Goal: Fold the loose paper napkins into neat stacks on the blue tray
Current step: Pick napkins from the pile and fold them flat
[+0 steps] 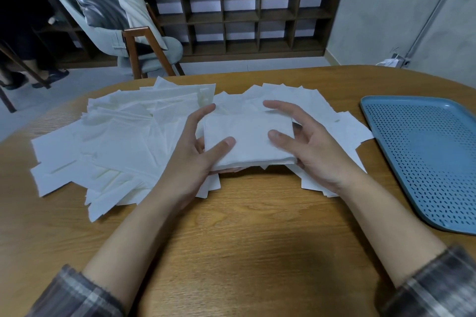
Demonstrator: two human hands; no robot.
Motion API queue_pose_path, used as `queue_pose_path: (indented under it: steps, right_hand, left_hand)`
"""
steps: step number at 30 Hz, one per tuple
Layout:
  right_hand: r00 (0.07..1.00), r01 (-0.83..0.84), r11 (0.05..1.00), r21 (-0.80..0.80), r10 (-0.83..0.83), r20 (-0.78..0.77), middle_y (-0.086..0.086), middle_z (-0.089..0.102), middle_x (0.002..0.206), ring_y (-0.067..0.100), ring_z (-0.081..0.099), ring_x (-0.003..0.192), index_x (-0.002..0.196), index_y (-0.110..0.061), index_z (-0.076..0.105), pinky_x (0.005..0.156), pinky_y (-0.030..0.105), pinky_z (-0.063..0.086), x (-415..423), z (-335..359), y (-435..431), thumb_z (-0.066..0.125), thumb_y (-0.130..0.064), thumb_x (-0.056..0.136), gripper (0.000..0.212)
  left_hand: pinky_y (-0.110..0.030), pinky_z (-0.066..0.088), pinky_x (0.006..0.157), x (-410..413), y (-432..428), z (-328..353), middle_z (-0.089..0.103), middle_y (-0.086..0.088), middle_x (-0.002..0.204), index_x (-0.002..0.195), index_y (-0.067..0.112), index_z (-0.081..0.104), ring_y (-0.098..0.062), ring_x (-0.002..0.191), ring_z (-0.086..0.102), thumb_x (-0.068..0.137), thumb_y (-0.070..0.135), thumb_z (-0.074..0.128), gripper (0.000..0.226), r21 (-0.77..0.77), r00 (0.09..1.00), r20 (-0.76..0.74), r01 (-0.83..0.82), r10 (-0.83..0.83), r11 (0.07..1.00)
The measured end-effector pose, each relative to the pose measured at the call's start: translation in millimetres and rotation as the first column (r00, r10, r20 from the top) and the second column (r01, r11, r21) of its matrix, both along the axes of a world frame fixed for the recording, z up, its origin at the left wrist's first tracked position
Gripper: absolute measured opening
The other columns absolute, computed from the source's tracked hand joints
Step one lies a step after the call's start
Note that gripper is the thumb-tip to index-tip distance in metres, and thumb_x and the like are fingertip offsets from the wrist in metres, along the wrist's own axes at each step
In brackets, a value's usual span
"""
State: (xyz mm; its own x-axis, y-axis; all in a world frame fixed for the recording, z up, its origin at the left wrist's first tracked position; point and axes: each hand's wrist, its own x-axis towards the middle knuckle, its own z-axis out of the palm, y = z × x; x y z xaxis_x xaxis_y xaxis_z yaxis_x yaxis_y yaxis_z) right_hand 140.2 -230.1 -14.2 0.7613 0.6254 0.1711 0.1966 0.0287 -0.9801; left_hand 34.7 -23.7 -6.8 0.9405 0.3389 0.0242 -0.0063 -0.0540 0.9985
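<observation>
A small stack of folded white napkins is lifted a little above the table between both hands. My left hand grips its left edge, thumb on top and fingers beneath. My right hand holds the right edge the same way, its index finger curved over the far corner. Loose white napkins lie spread in a wide heap across the table behind and under the stack. The blue perforated tray sits to the right with nothing on it.
The round wooden table shows bare wood near me. Beyond its far edge stand a grey chair with a cushion and a dark shelf unit against the wall.
</observation>
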Motion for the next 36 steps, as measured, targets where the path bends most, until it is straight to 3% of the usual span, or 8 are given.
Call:
queue_pose_path:
  steps: [3,11,16,21,24,28,31,36]
  right_hand:
    - [0.999,-0.033,0.999,-0.034,0.034,0.037,-0.018,0.067,0.136,0.004,0.060,0.131,0.133,-0.025,0.071,0.102,0.023,0.052,2.9,-1.5,-2.1,0.073,-0.022,0.093,0.039]
    - [0.998,-0.049,0.999,0.012,0.049,0.045,-0.011,0.067,0.140,0.002,0.058,0.133,0.137,-0.015,0.068,0.103,0.018,0.049,5.8,-4.3,-2.8,0.073,-0.006,0.094,0.045]
    - [0.995,-0.083,0.994,0.066,0.086,-0.041,-0.015,0.067,0.141,0.005,0.056,0.137,0.134,-0.022,0.070,0.115,0.030,0.046,5.0,-0.9,-2.5,0.073,-0.017,0.092,0.043]
    - [0.985,0.127,0.992,0.005,-0.127,0.117,-0.016,0.071,0.134,-0.001,0.055,0.135,0.128,-0.023,0.074,0.116,0.027,0.040,10.2,-8.2,-3.2,0.070,-0.002,0.097,0.037]
    - [0.941,0.289,0.957,0.029,-0.290,0.176,-0.016,0.073,0.130,-0.006,0.057,0.131,0.126,-0.020,0.075,0.107,0.010,0.040,14.4,-6.4,-6.1,0.069,0.000,0.097,0.036]
    - [0.900,0.384,0.923,0.025,-0.381,0.211,-0.018,0.072,0.127,-0.016,0.063,0.106,0.125,-0.017,0.076,0.091,0.002,0.041,11.5,-3.5,-4.9,0.066,0.003,0.097,0.036]
    - [0.896,0.398,0.917,0.016,-0.393,0.206,-0.016,0.072,0.125,-0.019,0.058,0.068,0.126,-0.015,0.075,0.073,0.003,0.043,9.5,-4.5,-4.2,0.065,0.004,0.098,0.035]
    - [0.893,0.410,0.912,0.003,-0.402,0.204,-0.016,0.072,0.124,-0.018,0.059,0.075,0.124,-0.016,0.075,0.079,0.004,0.043,9.8,-4.6,-3.5,0.064,0.003,0.098,0.034]
  left_hand:
    - [-0.016,0.057,0.067,-1.5,1.4,-1.7,0.071,-0.001,0.115,0.150,0.044,0.044,-0.003,0.083,0.074,0.099,0.018,0.072,0.064,0.095,0.997,0.078,-0.024,0.017,0.995]
    - [-0.015,0.056,0.074,0.5,1.4,-4.4,0.062,0.010,0.137,0.151,0.038,0.045,0.001,0.102,0.070,0.099,0.016,0.072,0.063,0.154,0.988,0.153,-0.023,-0.001,0.988]
    - [-0.017,0.056,0.084,1.3,1.6,-7.4,0.058,0.014,0.146,0.152,0.038,0.043,-0.003,0.111,0.069,0.098,0.018,0.074,0.066,0.215,0.981,0.185,0.011,-0.052,0.977]
    - [-0.019,0.055,0.088,3.4,1.5,-15.6,0.065,0.013,0.127,0.151,0.041,0.038,-0.007,0.115,0.067,0.095,0.026,0.079,0.071,0.277,0.985,0.171,-0.027,-0.021,0.960]
    - [-0.018,0.050,0.087,5.4,7.8,-25.4,0.058,0.017,0.122,0.132,0.035,0.051,-0.008,0.114,0.060,0.087,0.030,0.086,0.057,0.561,0.981,0.193,-0.107,-0.004,0.821]
    - [-0.021,0.046,0.087,10.1,10.3,-39.3,0.053,0.022,0.113,0.114,0.034,0.065,-0.004,0.106,0.054,0.084,0.039,0.087,0.037,0.821,0.986,0.101,-0.007,-0.133,0.570]
    - [-0.028,0.049,0.083,14.6,9.3,-46.2,0.058,0.017,0.110,0.112,0.029,0.073,-0.007,0.099,0.055,0.090,0.032,0.082,0.024,0.862,0.985,0.122,-0.042,-0.126,0.505]
    - [-0.035,0.052,0.084,19.5,7.4,-49.9,0.067,0.015,0.104,0.101,0.024,0.079,-0.009,0.100,0.060,0.095,0.032,0.076,0.010,0.875,0.981,0.117,-0.027,-0.158,0.484]
